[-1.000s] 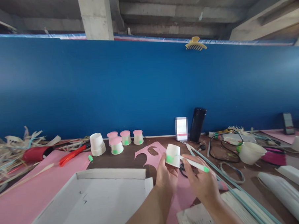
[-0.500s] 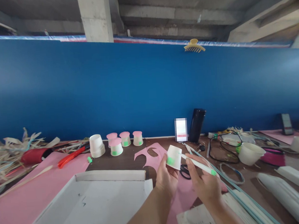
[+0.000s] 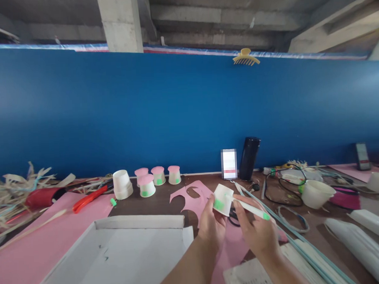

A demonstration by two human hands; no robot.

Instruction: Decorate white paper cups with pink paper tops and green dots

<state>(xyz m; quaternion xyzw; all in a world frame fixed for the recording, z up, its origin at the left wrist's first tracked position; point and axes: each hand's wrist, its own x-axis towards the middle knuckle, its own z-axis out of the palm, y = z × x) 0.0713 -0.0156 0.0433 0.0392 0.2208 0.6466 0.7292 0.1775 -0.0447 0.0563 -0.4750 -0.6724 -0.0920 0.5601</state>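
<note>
My left hand point(image 3: 212, 224) is closed round a small white paper cup point(image 3: 222, 199), held upside down and tilted, with a green patch on its side. My right hand point(image 3: 259, 235) grips a white marker point(image 3: 250, 208) with a green end, its tip against the cup. Both hands hover over a pink sheet with cut-out holes point(image 3: 192, 198). Several small upturned cups with pink tops and green marks point(image 3: 153, 179) stand in a group by the blue wall, beside a stack of plain white cups point(image 3: 122, 184).
An open white cardboard box point(image 3: 119, 254) lies in front at the left. Red-handled scissors point(image 3: 89, 198), a green marker cap point(image 3: 113, 202), straw-like strips point(image 3: 18, 187), a black bottle point(image 3: 249, 158), black scissors point(image 3: 233, 217), a white bowl point(image 3: 317, 193), cables and white tubes point(image 3: 360, 243) lie around.
The cup has turned slightly in my left hand and the marker's tip has shifted along its side. The rest stays as it was.
</note>
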